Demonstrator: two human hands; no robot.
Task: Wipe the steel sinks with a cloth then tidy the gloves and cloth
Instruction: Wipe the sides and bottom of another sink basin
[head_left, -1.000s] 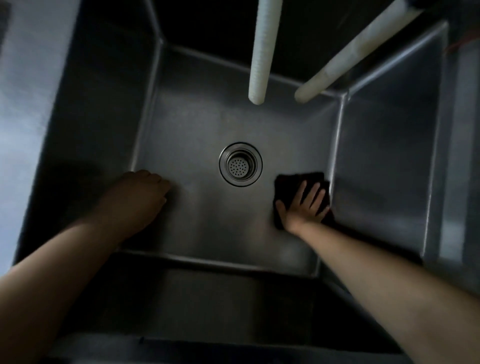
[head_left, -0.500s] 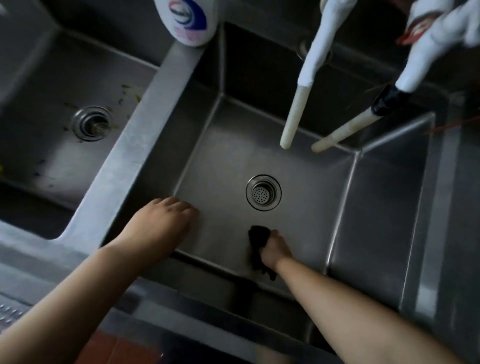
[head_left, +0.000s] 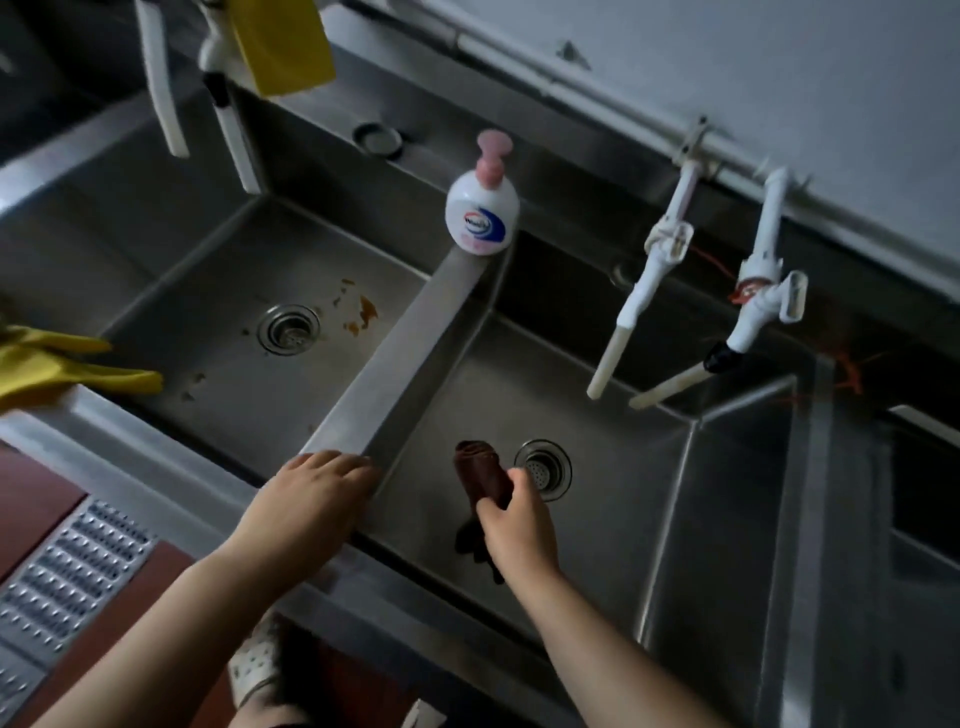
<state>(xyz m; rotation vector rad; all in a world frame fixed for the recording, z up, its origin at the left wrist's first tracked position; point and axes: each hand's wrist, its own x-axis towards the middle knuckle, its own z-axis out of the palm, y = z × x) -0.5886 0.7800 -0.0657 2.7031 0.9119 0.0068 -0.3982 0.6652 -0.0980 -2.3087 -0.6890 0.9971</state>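
1. The right hand has its fingers clenched round a dark cloth, bunched and lifted just left of the drain of the right sink.
2. The left hand rests with released fingers on the steel divider, left of that drain.
3. A soap bottle stands at the divider's far end.
4. Yellow gloves lie on the counter, far left of the drain, beyond the stained left sink.
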